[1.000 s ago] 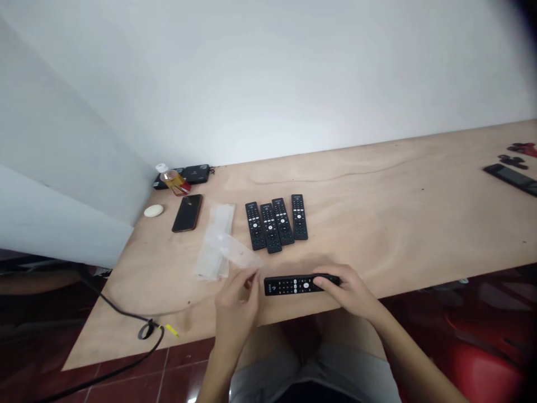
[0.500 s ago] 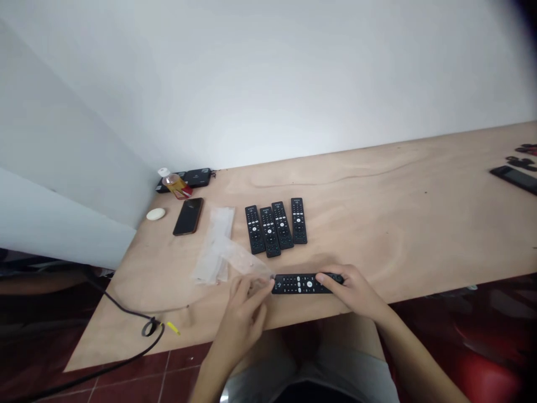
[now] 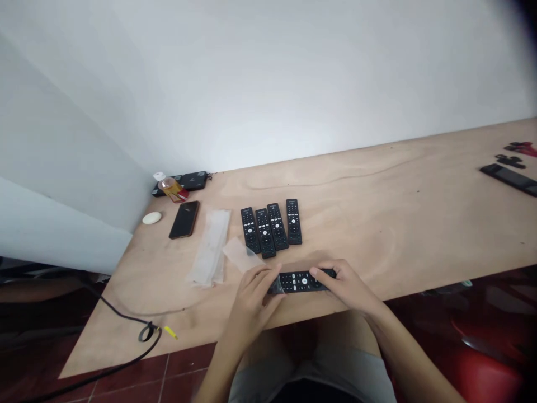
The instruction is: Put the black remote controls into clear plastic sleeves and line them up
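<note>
A black remote control [image 3: 298, 281] lies sideways between my hands, just above the table's front edge. My right hand [image 3: 342, 284] grips its right end, thumb on the buttons. My left hand [image 3: 257, 294] pinches a clear plastic sleeve [image 3: 243, 256] around the remote's left end, which shows through the film. The sleeve's far part sticks out up and left past my fingers. Several more remotes [image 3: 265, 232] lie face up in a rough row beyond my hands. Left of them rests a stack of clear plastic sleeves [image 3: 208, 249].
On the left of the wooden table [image 3: 369, 201] are a phone [image 3: 183, 219], a white round object [image 3: 151, 218], a bottle [image 3: 173, 188] and black boxes [image 3: 195, 180]. A black cable [image 3: 126, 317] crosses the front left corner. Another dark device [image 3: 509, 178] lies far right.
My left hand has slid right with the sleeve, which now covers the remote's left end. The right hand keeps its hold. The whole view has shifted slightly.
</note>
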`<state>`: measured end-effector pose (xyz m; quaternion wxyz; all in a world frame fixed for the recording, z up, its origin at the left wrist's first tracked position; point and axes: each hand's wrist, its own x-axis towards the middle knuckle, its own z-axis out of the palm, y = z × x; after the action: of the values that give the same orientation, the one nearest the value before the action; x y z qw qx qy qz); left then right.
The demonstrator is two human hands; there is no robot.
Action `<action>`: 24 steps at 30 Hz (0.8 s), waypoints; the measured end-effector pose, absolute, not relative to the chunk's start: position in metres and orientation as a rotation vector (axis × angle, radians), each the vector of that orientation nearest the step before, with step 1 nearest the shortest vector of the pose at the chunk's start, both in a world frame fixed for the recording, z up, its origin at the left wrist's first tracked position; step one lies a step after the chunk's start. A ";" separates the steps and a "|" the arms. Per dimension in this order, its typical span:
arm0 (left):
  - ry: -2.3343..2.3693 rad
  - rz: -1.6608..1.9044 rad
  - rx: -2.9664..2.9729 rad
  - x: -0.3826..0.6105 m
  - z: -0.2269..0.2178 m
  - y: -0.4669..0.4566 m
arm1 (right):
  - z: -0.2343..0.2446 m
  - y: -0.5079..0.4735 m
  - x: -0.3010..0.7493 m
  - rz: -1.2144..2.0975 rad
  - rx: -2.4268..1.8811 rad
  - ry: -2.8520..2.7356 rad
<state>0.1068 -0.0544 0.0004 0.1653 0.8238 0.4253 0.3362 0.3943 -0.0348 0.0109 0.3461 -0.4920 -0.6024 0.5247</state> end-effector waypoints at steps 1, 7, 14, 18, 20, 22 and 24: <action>1.201 0.957 2.336 0.111 0.000 -0.055 | 0.011 -0.034 0.396 1.385 -1.275 -1.564; 1.262 1.055 2.139 0.119 0.005 -0.062 | 0.009 -0.035 0.406 1.488 -1.242 -1.602; 1.178 0.993 2.280 0.129 0.008 -0.069 | 0.018 -0.031 0.401 1.527 -1.149 -1.671; 1.181 0.899 2.263 0.142 0.006 -0.073 | 0.022 -0.030 0.393 1.594 -1.065 -1.695; 1.213 0.885 2.236 0.140 0.005 -0.072 | 0.022 -0.031 0.393 1.600 -1.070 -1.675; 1.267 0.865 2.190 0.131 0.005 -0.070 | 0.020 -0.031 0.396 1.584 -1.103 -1.666; 1.311 0.852 2.153 0.119 0.005 -0.068 | 0.018 -0.032 0.403 1.534 -1.154 -1.673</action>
<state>0.1187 -0.0680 0.0046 0.2380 0.7858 0.4786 0.3111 0.4033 -0.0320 0.0183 0.2932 -0.4332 -0.6281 0.5761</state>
